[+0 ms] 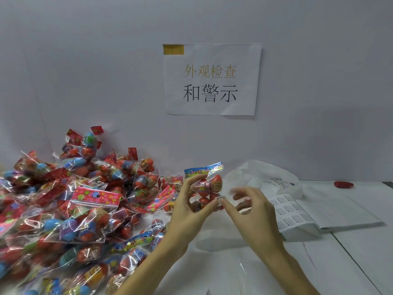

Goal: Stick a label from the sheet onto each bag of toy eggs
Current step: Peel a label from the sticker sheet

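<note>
My left hand point(187, 206) holds up a clear bag of red toy eggs point(209, 187) with a blue printed header, fingers curled round its left side. My right hand point(249, 211) is at the bag's lower right, its thumb pressing a small white warning label point(221, 199) against the bag while the other fingers spread loosely. The label sheet point(291, 211), printed with rows of small labels, lies on the white table to the right of my hands.
A big heap of bagged toy eggs point(70, 209) covers the left of the table point(350, 262). A crumpled white plastic bag point(261, 177) sits behind the sheet. A red object point(343, 184) lies far right by the wall. A paper sign point(212, 79) hangs above.
</note>
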A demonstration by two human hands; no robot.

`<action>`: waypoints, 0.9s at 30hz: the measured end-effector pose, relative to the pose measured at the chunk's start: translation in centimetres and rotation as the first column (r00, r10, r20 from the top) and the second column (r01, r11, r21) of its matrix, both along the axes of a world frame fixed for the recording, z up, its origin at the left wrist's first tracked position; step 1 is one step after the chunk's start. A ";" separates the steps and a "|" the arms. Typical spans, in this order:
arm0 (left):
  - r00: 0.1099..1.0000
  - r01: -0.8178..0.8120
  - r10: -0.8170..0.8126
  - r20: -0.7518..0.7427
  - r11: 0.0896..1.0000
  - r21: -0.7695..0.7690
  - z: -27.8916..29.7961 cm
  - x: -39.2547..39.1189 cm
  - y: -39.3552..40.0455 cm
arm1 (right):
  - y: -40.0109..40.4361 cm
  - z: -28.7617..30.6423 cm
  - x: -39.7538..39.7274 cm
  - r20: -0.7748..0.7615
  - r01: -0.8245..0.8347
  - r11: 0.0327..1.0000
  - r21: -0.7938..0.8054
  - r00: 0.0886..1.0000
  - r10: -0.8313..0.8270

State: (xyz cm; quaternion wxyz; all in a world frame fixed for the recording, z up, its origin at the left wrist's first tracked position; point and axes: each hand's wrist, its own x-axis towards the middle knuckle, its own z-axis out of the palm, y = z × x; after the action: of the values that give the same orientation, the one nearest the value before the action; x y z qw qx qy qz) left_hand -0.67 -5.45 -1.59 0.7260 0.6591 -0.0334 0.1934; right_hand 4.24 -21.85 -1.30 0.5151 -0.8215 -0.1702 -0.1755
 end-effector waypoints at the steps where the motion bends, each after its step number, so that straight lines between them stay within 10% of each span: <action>1: 1.000 0.004 -0.004 -0.010 1.000 -0.007 0.0 0.0 0.0 | 0.0 0.0 0.1 -0.052 -0.003 1.000 0.008 0.999 0.003; 7: 0.997 0.073 -0.074 -0.024 0.997 -0.039 0.0 0.0 0.5 | 0.1 0.8 0.1 -0.424 -0.200 0.900 0.387 0.828 0.366; 16: 0.993 0.122 -0.122 0.002 0.986 -0.115 0.4 -0.1 0.4 | 0.4 1.0 -0.5 -0.388 -0.287 0.712 0.640 0.679 0.623; 27: 0.995 0.097 -0.099 -0.002 0.980 -0.174 0.4 0.0 0.4 | -0.2 1.0 0.0 -0.362 -0.301 0.776 0.554 0.753 0.550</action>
State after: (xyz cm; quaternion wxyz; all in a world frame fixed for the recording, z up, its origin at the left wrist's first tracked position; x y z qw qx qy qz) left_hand -0.71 -5.02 -1.20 0.7895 0.5918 -0.0450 0.1563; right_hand 4.22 -22.03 -0.26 0.7478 -0.6270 -0.1705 0.1367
